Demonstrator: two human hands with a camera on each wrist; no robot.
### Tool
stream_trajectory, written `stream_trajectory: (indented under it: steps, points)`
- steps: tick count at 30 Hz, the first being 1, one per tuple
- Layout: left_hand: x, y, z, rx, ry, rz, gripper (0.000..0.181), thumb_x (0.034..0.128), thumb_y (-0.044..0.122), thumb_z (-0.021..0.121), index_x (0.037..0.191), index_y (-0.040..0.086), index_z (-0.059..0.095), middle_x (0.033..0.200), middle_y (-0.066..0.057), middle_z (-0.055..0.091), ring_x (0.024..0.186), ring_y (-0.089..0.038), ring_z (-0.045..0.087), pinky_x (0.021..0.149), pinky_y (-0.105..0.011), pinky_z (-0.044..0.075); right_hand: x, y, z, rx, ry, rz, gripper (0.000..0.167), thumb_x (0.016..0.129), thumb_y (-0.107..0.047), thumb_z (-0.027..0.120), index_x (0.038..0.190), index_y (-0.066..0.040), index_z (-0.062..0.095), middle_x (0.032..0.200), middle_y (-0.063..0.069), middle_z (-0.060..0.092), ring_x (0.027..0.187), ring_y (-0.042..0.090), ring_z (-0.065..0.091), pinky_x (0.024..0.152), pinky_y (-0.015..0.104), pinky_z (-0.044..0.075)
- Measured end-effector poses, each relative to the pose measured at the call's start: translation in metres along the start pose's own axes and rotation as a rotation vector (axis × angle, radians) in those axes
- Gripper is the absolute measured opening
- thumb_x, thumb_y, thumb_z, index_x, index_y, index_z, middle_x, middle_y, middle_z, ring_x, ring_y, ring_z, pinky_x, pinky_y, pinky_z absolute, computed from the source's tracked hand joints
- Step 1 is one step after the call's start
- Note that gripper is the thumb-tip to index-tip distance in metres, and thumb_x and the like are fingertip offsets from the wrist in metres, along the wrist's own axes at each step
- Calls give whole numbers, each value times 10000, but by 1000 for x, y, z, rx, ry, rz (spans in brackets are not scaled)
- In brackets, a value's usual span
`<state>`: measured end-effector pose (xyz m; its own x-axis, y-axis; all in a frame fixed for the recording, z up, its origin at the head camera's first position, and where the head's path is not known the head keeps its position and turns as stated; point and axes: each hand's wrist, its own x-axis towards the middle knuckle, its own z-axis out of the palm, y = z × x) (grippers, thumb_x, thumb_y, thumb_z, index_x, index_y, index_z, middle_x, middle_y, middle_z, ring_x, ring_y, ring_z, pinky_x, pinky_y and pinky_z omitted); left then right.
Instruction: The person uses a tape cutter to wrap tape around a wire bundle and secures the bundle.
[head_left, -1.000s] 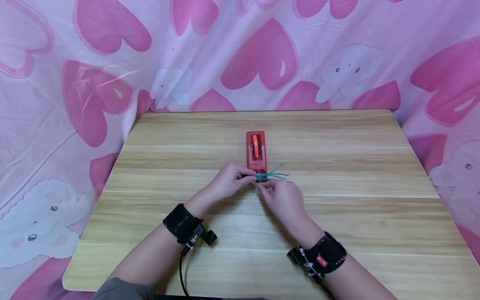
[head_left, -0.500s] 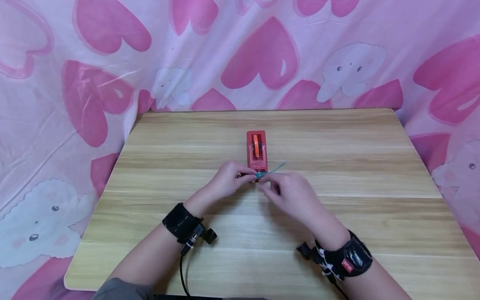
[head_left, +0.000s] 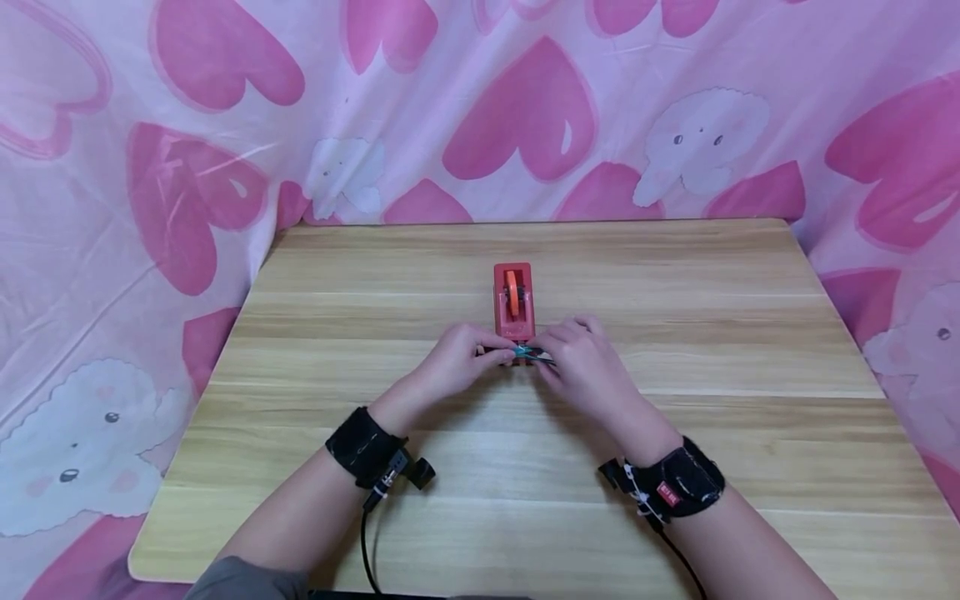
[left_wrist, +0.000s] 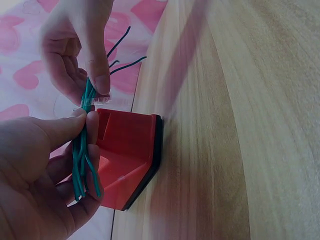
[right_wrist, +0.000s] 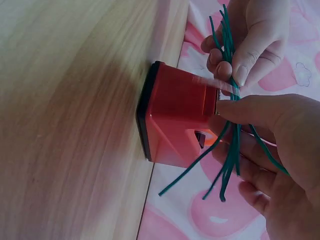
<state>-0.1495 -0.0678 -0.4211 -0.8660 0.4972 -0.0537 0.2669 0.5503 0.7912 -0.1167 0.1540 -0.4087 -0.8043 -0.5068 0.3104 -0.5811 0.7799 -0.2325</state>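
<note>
A bundle of thin green wires (left_wrist: 82, 160) is pinched by the left hand (head_left: 453, 360) between thumb and fingers. The right hand (head_left: 588, 367) pinches the same bundle just beside it; loose wire ends (right_wrist: 230, 160) fan out past its fingers in the right wrist view. A strip of clear tape (right_wrist: 212, 84) lies across the wires between the two hands. Directly behind the hands stands a red tape dispenser (head_left: 516, 321) with an orange roll core (head_left: 512, 292).
The dispenser rests on a wood-grain table (head_left: 375, 283). A pink curtain (head_left: 420, 108) with hearts hangs behind and beside the table. Black bands with small cameras and cables are on both wrists.
The right hand moved off to the right, then came back and now holds the wires beside the left hand. The left hand has stayed almost still.
</note>
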Motion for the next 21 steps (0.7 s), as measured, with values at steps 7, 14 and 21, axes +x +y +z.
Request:
stream_trajectory:
  steps: [7, 14, 21]
  points:
    - [-1, 1, -1, 5, -5, -2, 163, 985, 227, 719, 1103, 175, 818, 917, 48, 773, 743, -122, 561, 654, -241, 457, 0, 4, 3, 70, -30, 9, 210, 891, -181, 825, 1075, -92, 778, 1025, 61, 790, 995, 242, 746, 1014, 519, 520]
    - [-3, -2, -2, -28, -13, -11, 167, 977, 211, 729, 1116, 176, 816, 973, 56, 776, 759, -132, 575, 644, -233, 467, -2, 12, 10, 264, -52, 64, 187, 912, -171, 806, 1093, -131, 778, 1045, 12, 788, 1003, 178, 742, 974, 441, 568]
    - [-2, -3, -4, -38, 0, 8, 168, 976, 211, 732, 1119, 190, 818, 1003, 57, 783, 740, -136, 567, 621, -227, 450, -3, 19, 13, 475, -61, 97, 231, 945, -135, 765, 1174, -160, 745, 1174, -17, 763, 1121, 156, 715, 958, 365, 585]
